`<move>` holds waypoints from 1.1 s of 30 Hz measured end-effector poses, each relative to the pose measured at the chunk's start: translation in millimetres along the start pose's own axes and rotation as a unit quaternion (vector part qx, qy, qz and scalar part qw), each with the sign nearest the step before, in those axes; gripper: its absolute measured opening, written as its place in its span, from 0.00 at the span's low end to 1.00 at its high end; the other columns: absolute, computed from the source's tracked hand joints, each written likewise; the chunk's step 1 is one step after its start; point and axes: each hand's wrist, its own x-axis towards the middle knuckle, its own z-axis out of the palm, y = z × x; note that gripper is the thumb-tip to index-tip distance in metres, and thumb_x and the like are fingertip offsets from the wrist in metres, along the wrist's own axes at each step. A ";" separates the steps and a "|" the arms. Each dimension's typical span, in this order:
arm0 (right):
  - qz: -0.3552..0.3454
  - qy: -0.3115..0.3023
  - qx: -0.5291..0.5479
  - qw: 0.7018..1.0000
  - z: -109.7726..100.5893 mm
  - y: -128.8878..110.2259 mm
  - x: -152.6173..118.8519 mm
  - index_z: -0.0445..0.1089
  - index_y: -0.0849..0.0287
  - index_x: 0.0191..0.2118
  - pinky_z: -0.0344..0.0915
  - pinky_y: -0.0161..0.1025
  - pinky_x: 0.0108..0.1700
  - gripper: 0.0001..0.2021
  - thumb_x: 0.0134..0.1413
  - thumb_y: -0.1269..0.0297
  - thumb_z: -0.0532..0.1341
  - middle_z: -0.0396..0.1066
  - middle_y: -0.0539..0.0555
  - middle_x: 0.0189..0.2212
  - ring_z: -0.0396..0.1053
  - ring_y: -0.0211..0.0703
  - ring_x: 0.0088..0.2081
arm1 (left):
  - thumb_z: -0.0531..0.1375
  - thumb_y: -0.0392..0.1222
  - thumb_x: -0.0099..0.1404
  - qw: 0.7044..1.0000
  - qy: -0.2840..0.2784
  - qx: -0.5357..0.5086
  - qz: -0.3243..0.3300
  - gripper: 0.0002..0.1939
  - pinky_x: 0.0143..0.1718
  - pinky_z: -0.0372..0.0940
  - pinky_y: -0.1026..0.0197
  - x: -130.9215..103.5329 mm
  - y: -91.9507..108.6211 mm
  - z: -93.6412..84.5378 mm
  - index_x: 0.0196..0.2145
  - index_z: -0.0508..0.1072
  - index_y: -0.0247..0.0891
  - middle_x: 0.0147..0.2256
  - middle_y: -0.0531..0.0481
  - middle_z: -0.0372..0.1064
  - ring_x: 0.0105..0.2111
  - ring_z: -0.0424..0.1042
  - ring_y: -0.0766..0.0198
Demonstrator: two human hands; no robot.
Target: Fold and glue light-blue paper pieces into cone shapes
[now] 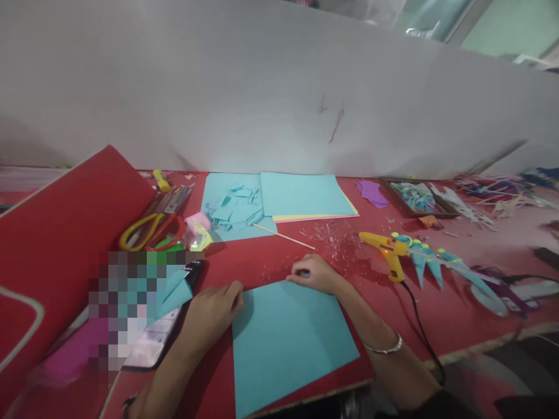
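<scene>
A light-blue sheet of paper (292, 343) lies at a slant on the red tabletop in front of me. At its upper left corner my left hand (213, 314) is closed, its curled fingers against the paper's edge and the fingertips partly hidden. My right hand (318, 274) has its fingers bent into a pinch at the far edge of the sheet. A small bluish bit shows within the loop of those fingers. Just beyond the right hand, a thin wooden stick (288, 237) rests across the table and the corner of another blue sheet.
Cut blue scraps (238, 206) and stacked coloured sheets (301, 195) lie by the white partition. Scissors (144, 230) and a phone (152, 343) are left. Right are a yellow glue gun (386, 250) with a cord, blue paper cones (419, 267) and a tray (445, 208).
</scene>
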 end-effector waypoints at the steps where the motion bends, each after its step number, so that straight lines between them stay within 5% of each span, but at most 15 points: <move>1: -0.004 0.005 -0.005 1.000 0.6 -0.5 0.2 0.68 0.61 0.21 0.53 0.30 0.28 0.15 0.53 0.58 0.57 0.66 0.49 0.18 0.61 0.33 0.23 | 0.47 0.34 0.61 1.000 0.000 -0.002 -0.001 0.12 0.20 0.49 0.62 -0.3 -0.7 0.4 0.23 0.66 0.39 0.15 0.51 0.66 0.17 0.67 0.61; 33: 0.023 0.056 0.098 0.993 6.6 3.6 0.4 0.66 0.61 0.22 0.50 0.31 0.23 0.12 0.48 0.59 0.57 0.59 0.47 0.17 0.54 0.32 0.21 | 0.47 0.40 0.64 0.997 -0.081 0.013 -0.005 0.13 0.23 0.53 0.62 2.2 5.7 3.8 0.34 0.70 0.37 0.27 0.46 0.74 0.26 0.72 0.56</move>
